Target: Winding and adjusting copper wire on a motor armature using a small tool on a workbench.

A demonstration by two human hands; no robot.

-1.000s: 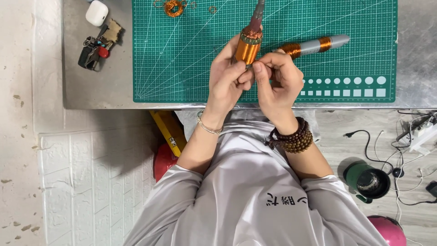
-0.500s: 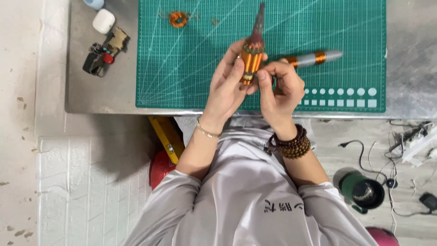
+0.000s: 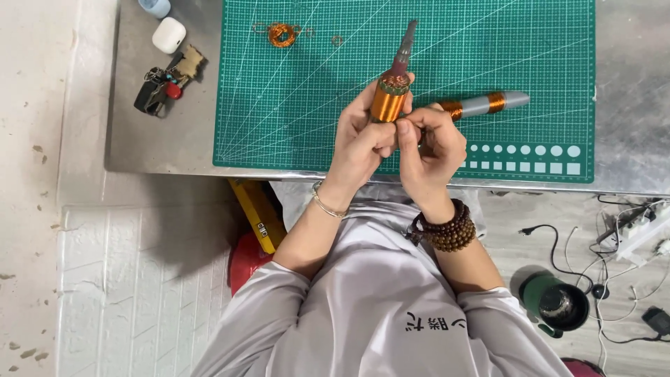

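Observation:
My left hand (image 3: pixel 359 143) grips an orange copper-wound coil (image 3: pixel 388 102) with a grey tapered shaft sticking out of its far end, held above the green cutting mat (image 3: pixel 293 91). My right hand (image 3: pixel 433 146) pinches at the coil's near side with thumb and forefinger; whether a fine wire is between the fingers is too small to tell. A second grey rod with two copper-wound bands (image 3: pixel 481 105) lies on the mat just right of my hands. A small tangle of copper wire (image 3: pixel 282 33) rests at the mat's far left.
The mat lies on a grey metal table (image 3: pixel 167 139). A white case (image 3: pixel 169 35) and a bunch of keys (image 3: pixel 164 84) sit at the table's far left. On the floor are a yellow tool (image 3: pixel 257 213), a green mug (image 3: pixel 558 304) and cables (image 3: pixel 621 237).
The view has shifted slightly. My hands have kept the coil between them and turned it a little, the right fingers moving along its near side.

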